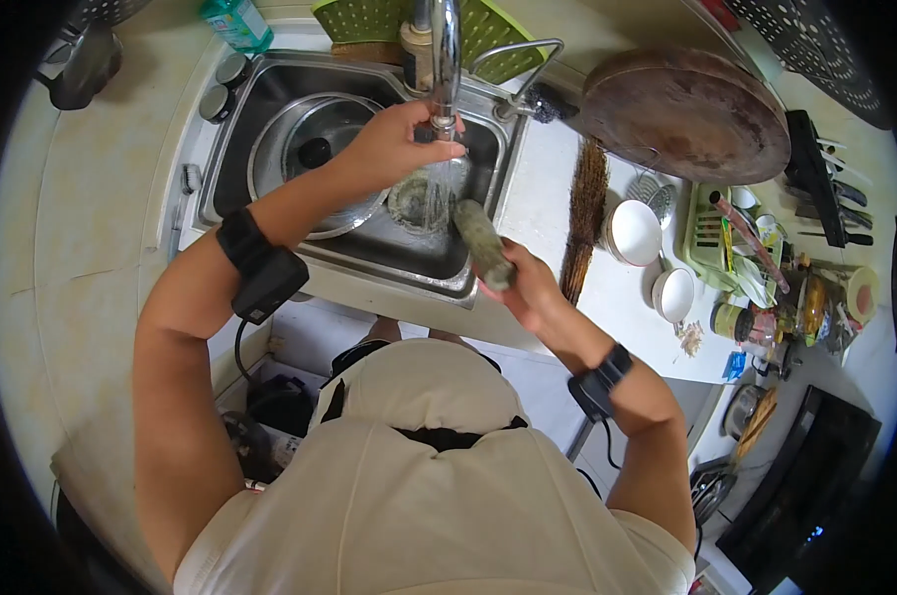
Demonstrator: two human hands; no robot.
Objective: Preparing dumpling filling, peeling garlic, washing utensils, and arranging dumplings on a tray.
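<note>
At the chrome faucet [446, 67], my left hand [419, 137] has its fingers around the spout's end, where water runs down. Under the stream a round, rough stone-like bowl, perhaps a mortar [419, 199], lies in the steel sink [434, 256]; its lower part is behind the water. My right hand [519, 286] grips a grey-green pestle-like cylinder [482, 238] by its lower end, over the sink's right front edge. A wide metal basin [270, 160] stands in the sink's left part, partly behind my left forearm.
Right of the sink, a brown bristle whisk [586, 216], white bowls [634, 232] and a green dish rack [705, 234] stand on the counter. A round wooden board [686, 115] leans at the back right. Two dark-lidded jars [216, 104] and a green bottle [237, 26] are at the left.
</note>
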